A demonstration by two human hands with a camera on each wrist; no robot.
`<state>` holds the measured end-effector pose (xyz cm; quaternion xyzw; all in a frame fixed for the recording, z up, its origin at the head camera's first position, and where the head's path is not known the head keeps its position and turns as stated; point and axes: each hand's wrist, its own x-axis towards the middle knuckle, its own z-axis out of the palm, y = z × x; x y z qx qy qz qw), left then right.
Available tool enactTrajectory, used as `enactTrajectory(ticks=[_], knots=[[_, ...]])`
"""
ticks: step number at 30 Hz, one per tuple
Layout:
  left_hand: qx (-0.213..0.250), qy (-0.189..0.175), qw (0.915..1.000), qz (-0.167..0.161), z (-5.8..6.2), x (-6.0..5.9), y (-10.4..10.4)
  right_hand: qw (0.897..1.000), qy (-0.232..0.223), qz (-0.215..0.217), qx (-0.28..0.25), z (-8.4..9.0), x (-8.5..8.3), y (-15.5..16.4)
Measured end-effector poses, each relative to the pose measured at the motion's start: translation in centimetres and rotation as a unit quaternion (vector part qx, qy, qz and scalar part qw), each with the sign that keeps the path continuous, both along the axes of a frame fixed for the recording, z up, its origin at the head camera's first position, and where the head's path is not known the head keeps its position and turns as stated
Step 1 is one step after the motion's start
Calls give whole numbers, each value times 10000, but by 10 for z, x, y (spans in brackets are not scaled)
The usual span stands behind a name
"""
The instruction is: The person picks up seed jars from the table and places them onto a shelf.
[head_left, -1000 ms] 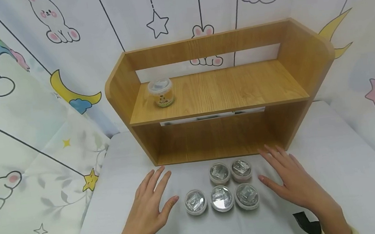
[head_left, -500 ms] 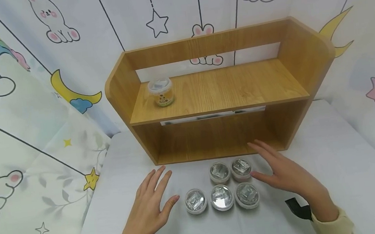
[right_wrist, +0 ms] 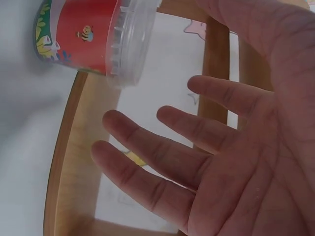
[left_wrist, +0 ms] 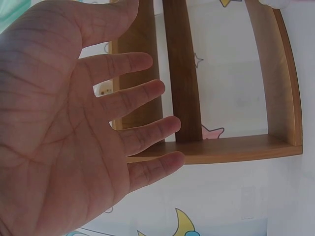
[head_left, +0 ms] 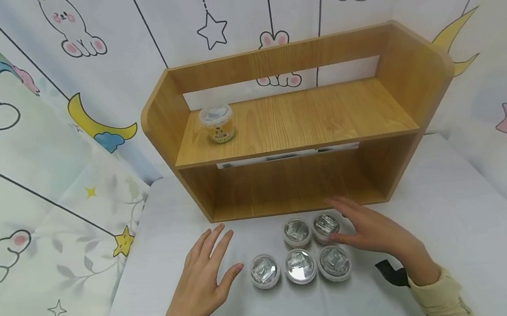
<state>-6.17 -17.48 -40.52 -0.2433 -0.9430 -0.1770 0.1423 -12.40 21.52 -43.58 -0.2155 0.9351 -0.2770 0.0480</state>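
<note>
Head view: the right hand [head_left: 372, 230] hovers with fingers spread and nothing held, just beside the far-right cup [head_left: 325, 226] of five lidded cups on the table [head_left: 452, 240]. The left hand [head_left: 203, 281] lies flat and relaxed, near the leftmost cup [head_left: 264, 271]. The cups stand almost touching (a tight cluster), so I judge that a wide grasp could knock the neighbouring cup [head_left: 296, 232] or the near-right cup [head_left: 334, 263]. A sixth cup [head_left: 217, 124] stands on the wooden shelf [head_left: 305, 116].
</note>
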Motion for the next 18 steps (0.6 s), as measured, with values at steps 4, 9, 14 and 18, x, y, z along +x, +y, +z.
enactTrajectory(ticks=[4,9,14,18], knots=[[-8,-24,10000,13,0,0,0,9999,0,106,43,-2,-3,-3],[-28,-59,10000,29,1,0,0,9997,-18,172,164,-4,-5,-6],[-38,-87,9999,39,2,0,0,9993,-248,236,118,-4,-7,-9],[-44,-94,9999,40,2,0,0,9989,-339,308,83,-5,-8,-11]])
